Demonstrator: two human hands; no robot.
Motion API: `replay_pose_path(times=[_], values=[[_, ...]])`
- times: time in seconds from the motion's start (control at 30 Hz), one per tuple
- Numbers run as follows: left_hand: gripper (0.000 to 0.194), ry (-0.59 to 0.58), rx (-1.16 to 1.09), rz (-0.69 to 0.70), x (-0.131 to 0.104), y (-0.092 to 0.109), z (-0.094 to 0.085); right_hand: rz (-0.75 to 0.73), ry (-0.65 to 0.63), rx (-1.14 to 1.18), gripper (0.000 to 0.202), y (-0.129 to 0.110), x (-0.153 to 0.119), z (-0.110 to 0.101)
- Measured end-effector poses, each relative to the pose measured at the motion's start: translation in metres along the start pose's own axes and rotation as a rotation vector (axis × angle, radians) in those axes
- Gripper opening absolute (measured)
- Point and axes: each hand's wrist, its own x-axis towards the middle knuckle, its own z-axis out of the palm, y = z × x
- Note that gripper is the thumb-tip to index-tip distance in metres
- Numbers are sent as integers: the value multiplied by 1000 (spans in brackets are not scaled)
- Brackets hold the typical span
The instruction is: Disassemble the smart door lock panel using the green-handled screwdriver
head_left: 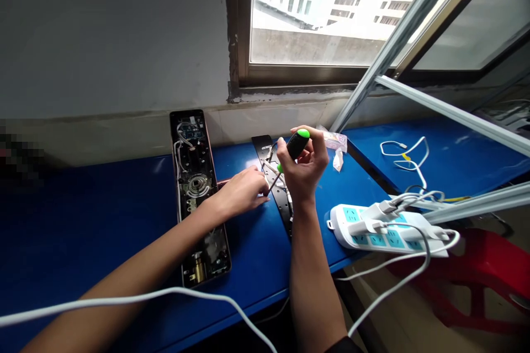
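My right hand (305,168) is wrapped round the black and green handle of a screwdriver (297,144). The shaft slants down and left to the fingers of my left hand (247,190). Those fingers are pinched at the screwdriver's tip; whatever they grip is hidden. Under my left forearm lies a long black smart lock housing (194,149), open side up, showing a circuit board, white wires and a brass cylinder (199,269). A narrow black plate with holes (284,212) lies partly behind my right hand, with white connector wires (271,166) on it.
A white power strip (345,231) with plugged-in chargers sits at the blue table's (256,253) right edge. A white cable (165,292) crosses the foreground. Metal frame bars (455,113) slant across the right. A plastic bag (336,140) lies by the wall; a red stool (476,281) stands below.
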Motion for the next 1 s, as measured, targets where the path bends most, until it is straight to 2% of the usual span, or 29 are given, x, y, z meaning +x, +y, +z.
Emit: replay_pose_path(times=[0.17, 0.4, 0.73, 1.0], values=[[8, -3, 22, -3, -2, 0, 4, 16, -5, 53, 21, 0, -1, 1], [6, -9, 29, -53, -5, 4, 2, 23, -81, 45, 21, 1, -4, 3], [10, -17, 2, -80, -7, 4, 2, -19, -36, 100, 23, 1, -3, 4], [11, -3, -3, -63, -5, 4, 2, -16, -60, 84, 21, 4, -4, 4]])
